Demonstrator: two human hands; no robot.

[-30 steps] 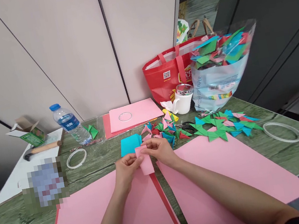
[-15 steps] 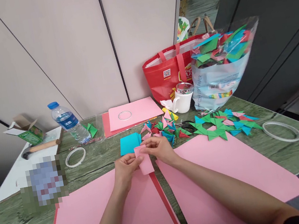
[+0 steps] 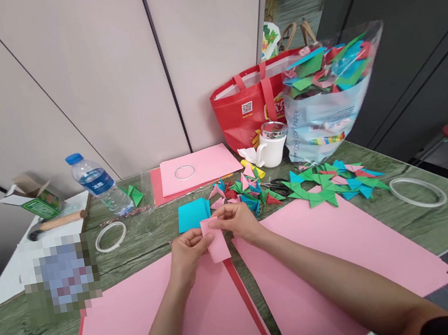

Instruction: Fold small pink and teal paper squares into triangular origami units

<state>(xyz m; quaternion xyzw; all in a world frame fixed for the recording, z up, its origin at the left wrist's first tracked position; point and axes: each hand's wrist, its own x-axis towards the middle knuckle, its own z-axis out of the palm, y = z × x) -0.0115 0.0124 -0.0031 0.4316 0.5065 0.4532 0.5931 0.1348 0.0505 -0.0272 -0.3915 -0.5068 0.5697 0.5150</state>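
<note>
Both of my hands hold a small folded pink paper [image 3: 217,245] just above the table's middle. My left hand [image 3: 187,256] pinches its left edge, fingers closed. My right hand [image 3: 237,221] pinches the top right corner from above. Under my arms lie large pink sheets [image 3: 338,251], one stack on the left with a red sheet beneath it. A blue paper square [image 3: 192,214] lies just beyond the hands, next to a pile of folded coloured paper pieces [image 3: 248,191].
Green and blue folded pieces [image 3: 333,184], scissors [image 3: 276,187], a white mug [image 3: 270,146], a red bag [image 3: 254,103] and a clear bag of paper pieces [image 3: 326,97] stand at the right back. A water bottle [image 3: 98,183], tape rings [image 3: 110,236] [image 3: 418,191], a hammer [image 3: 54,223] and a small box [image 3: 34,196] are also present.
The hands and the pink paper stay almost as they were; the view has shifted slightly.
</note>
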